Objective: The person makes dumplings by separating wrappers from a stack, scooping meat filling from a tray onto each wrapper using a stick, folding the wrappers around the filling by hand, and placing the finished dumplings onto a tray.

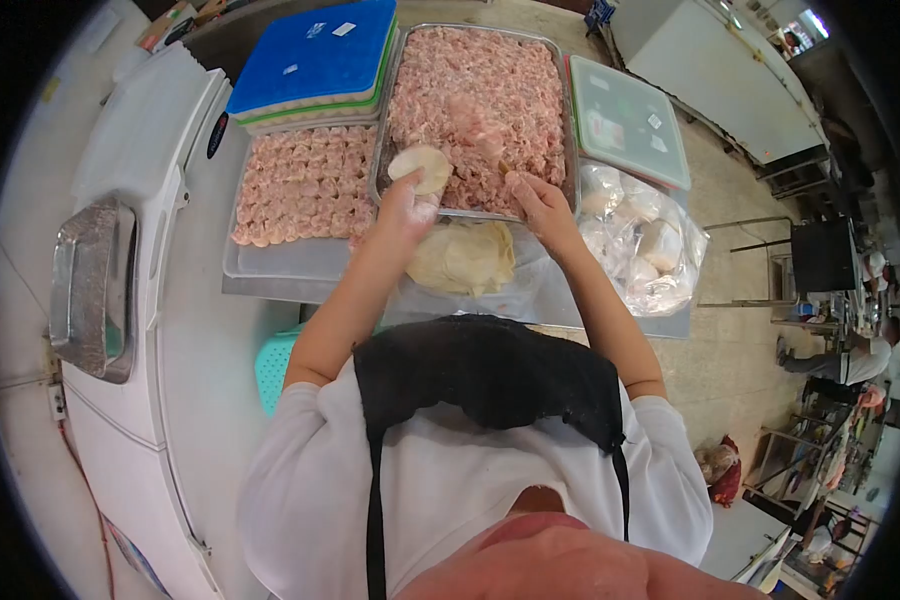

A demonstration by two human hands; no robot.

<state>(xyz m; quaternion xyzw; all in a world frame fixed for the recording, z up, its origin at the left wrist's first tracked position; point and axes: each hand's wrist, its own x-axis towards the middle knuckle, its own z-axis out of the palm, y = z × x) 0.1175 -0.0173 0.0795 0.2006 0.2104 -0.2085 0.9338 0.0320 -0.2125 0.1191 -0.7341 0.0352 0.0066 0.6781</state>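
At the far left of the bench [670, 326], a tray of meat-topped pieces [305, 185] is set in close rows, and behind it a stack of boxes is covered by a blue lid [315, 60]. Next to the right, a pale dough round [420, 168] is held by the left hand [407, 207] at the near left corner of the metal tray [571, 130]; its near edge is gripped by the fingers, and no long axis is shown by its round outline. The metal tray is filled with minced meat [470, 70], and just in front of it a pile of dough sheets [460, 258] is laid on plastic.

Farther right, a thin tool [505, 170] is clasped by the closed fingers of the right hand [542, 207]. It is pointed away from the body and slightly leftward, into the meat; its tip is blurred, so whether it is a spoon or a flat blade cannot be told. The dough round is thus placed to the left of the tool, apart from it, with meat between them. At the far right, a clear-lidded box [630, 120] and a plastic bag of pale lumps [640, 240] are seen.
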